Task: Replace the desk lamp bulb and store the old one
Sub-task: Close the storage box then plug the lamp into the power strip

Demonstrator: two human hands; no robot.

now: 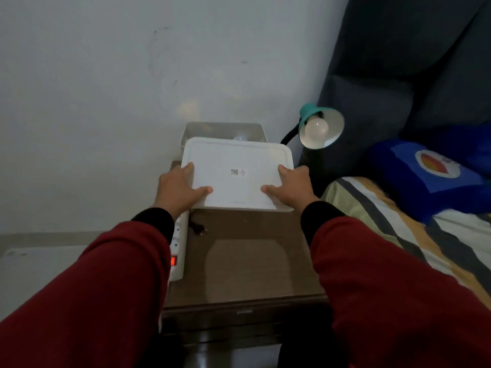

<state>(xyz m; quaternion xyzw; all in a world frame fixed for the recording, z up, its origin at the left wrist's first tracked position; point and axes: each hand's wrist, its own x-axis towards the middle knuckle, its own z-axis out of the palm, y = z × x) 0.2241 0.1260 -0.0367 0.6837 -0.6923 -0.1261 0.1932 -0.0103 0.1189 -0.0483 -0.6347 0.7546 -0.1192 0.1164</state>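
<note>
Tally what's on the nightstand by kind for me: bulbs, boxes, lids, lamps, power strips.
Bulbs: 2, one in the lamp, one in the box
Boxes: 1
Lids: 1, held by left hand and right hand
Lamps: 1
Power strips: 1
Total: 6

A teal gooseneck desk lamp stands right of centre, a round white bulb seated in its shade. At centre, a flat white plastic lid sits tilted over an open white storage box holding another pale bulb.
</note>
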